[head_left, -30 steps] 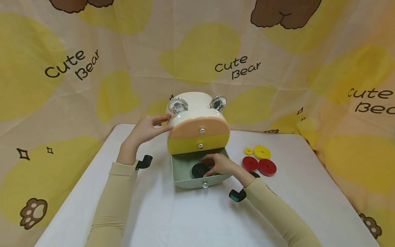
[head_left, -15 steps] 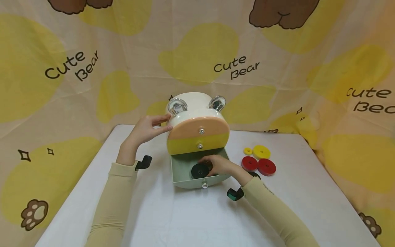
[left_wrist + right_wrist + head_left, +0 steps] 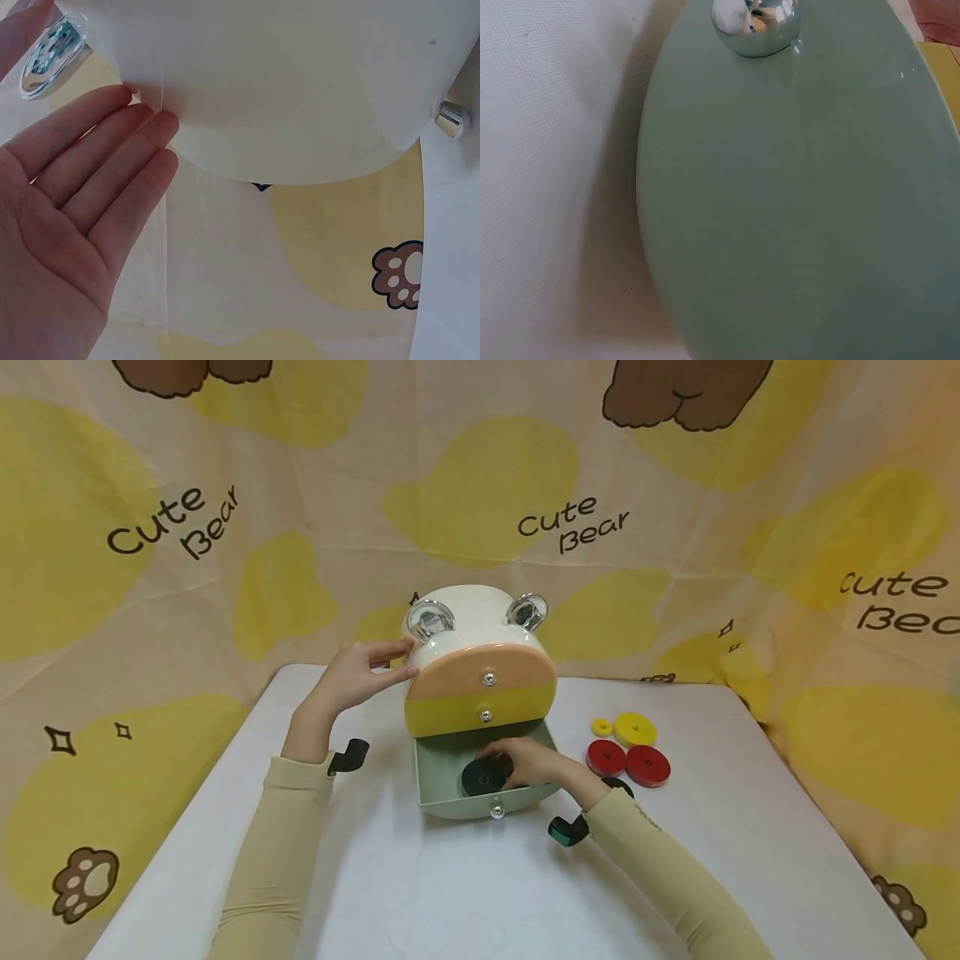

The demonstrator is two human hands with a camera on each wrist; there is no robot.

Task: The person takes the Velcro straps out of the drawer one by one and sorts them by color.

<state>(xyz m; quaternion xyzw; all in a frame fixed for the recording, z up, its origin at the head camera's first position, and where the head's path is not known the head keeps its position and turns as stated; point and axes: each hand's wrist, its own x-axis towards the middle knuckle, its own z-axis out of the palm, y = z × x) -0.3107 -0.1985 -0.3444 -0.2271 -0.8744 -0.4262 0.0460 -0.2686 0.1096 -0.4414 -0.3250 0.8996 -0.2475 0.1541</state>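
A small rounded storage cabinet (image 3: 480,618) with chrome ears and orange and yellow drawer fronts stands on the table. Its green bottom drawer (image 3: 442,764) is pulled out. Inside lies a black disc (image 3: 482,778) with a small centre hole; my right hand (image 3: 528,762) grips its right side, fingers curled behind it. Straight fingers of my left hand (image 3: 360,672) rest against the cabinet's left side, and the left wrist view shows the fingertips at the white shell (image 3: 300,90). In the right wrist view, the drawer's green front (image 3: 795,202) and chrome knob (image 3: 756,26) fill most of the picture.
To the right of the cabinet lie a small yellow ring (image 3: 602,727), a larger yellow disc (image 3: 635,729) and two red discs (image 3: 648,766). A dark disc (image 3: 617,785) is partly hidden behind the right wrist. A patterned cloth (image 3: 480,485) hangs behind the white table (image 3: 420,893).
My right hand has moved slightly left and its fingers have closed around the black disc's side. The left hand stays against the cabinet.
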